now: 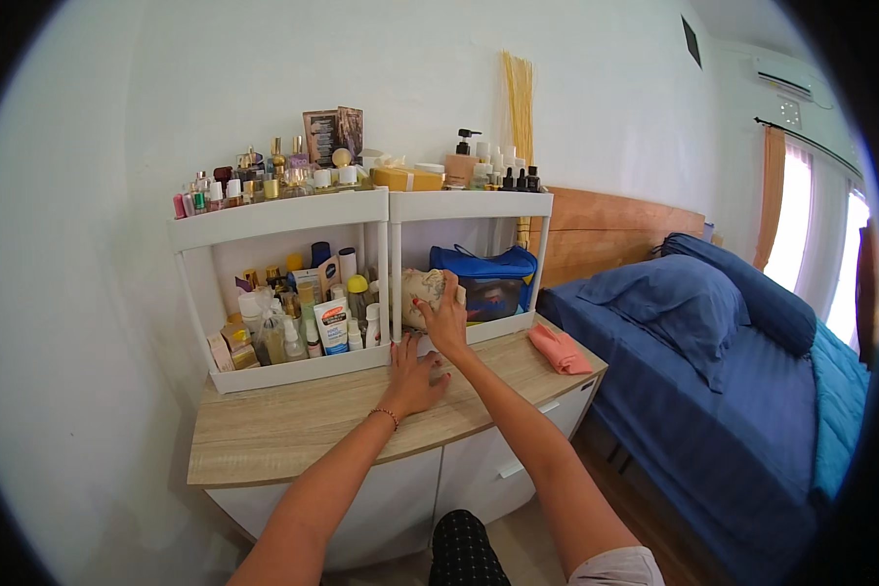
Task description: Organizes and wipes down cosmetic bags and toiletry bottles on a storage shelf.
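My right hand point(444, 315) grips a cream patterned pouch point(415, 284) in the lower shelf of the right white plastic rack point(476, 205). Below it, my left hand point(412, 377) rests on the wood-look top of a cabinet point(286, 421), fingers spread, fingertips at the rack's front edge. A blue bag with a see-through side point(487, 275) stands to the right of the pouch. At the left, another white rack point(286, 225) holds bottles, small boxes and a white tube point(332, 326) on its lower shelf. A folded coral cloth point(559, 349) lies near the cabinet's right end.
Perfume bottles point(271, 189), a yellow box point(408, 179) and a pump bottle point(460, 167) crowd the rack tops. Dried stalks point(518, 110) stand against the wall behind. A bed with dark blue bedding point(718, 425) is close on the right. The cabinet front has drawer handles point(511, 471).
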{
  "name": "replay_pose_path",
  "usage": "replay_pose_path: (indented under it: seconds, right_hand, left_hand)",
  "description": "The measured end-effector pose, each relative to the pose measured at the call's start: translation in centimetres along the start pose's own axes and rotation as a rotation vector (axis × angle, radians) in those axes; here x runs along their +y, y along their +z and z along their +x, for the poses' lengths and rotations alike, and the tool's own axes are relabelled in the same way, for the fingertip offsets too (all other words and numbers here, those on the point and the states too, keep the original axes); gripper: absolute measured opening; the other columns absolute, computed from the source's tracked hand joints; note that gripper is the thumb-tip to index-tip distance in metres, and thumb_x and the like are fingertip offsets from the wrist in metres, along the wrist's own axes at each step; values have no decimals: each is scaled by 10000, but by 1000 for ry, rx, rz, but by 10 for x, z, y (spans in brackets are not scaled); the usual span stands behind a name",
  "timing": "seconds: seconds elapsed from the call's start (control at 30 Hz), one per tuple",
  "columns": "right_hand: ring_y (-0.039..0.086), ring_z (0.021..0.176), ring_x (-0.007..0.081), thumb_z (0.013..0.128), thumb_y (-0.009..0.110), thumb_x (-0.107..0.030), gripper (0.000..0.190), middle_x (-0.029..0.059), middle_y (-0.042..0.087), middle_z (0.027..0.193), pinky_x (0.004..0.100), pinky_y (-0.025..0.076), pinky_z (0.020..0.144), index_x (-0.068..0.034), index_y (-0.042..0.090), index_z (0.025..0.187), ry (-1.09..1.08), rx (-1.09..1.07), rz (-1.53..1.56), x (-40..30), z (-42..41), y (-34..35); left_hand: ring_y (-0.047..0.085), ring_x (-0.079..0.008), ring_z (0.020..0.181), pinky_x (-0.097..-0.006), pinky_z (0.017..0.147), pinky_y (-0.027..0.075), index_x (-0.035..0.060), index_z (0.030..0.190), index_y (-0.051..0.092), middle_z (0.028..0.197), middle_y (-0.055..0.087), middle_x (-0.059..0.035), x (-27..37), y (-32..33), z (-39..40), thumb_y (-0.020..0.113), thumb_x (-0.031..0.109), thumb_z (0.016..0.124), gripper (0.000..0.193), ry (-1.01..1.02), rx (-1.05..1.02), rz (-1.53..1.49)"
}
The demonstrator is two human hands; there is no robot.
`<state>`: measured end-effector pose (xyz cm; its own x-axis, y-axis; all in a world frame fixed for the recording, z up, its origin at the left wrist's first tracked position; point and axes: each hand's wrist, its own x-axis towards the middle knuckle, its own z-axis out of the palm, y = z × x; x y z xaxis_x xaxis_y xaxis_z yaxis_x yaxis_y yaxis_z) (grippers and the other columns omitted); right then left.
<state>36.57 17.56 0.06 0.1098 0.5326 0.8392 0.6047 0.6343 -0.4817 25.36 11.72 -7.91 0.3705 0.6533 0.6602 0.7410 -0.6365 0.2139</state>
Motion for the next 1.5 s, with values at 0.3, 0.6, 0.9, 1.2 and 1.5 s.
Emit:
replay_pose_path:
  seconds: [0.3, 0.6, 0.9, 1.2, 1.5]
  right_hand:
    - [594, 1079, 475, 854, 769, -165, 736, 281, 555, 1239, 475, 475, 910, -71, 294, 1407, -149, -16, 126, 51, 15, 11]
    - [613, 1089, 482, 881, 752, -234, 844, 300, 575, 1213, 493, 488, 896, -79, 151, 1453, 28, -259, 145, 76, 6, -4]
    - [422, 1343, 483, 883, 713, -290, 1056, 294, 326, 1520, 486, 371, 1099, -149, -90, 1554, 245, -435, -377, 28, -9, -24]
    - [586, 1208, 407, 871, 715, -301, 932, 264, 519, 1391, 426, 462, 1011, -76, 134, 1564, 191, -745, -152, 29, 23, -96]
    - [690, 838, 369, 903, 623, -244, 226, 203, 709, 872, 443, 537, 756, -35, 702, 938, -14, -131, -169, 9, 122, -137]
  left_hand:
    - [214, -496, 1419, -645, 1157, 120, 114, 960, 616, 1443, 344, -308, -1, 3, 2, 713, 347, 822, 288, 36, 93, -11]
    - [235, -497, 1410, -627, 1157, 122, 124, 973, 613, 1446, 360, -300, -3, 3, 3, 704, 371, 839, 295, 37, 70, -14]
    - [194, -489, 1441, -632, 1169, 90, 128, 976, 652, 1482, 327, -316, -1, -2, -2, 707, 378, 825, 298, -11, 40, -59]
    - [147, -500, 1456, -630, 1173, 75, 146, 1055, 649, 1514, 281, -297, -5, 2, 0, 678, 402, 854, 328, -11, 12, 1]
    - [102, -490, 1481, -573, 1208, 84, 125, 1074, 607, 1552, 213, -323, 0, -5, -7, 651, 329, 895, 275, -21, -23, -48]
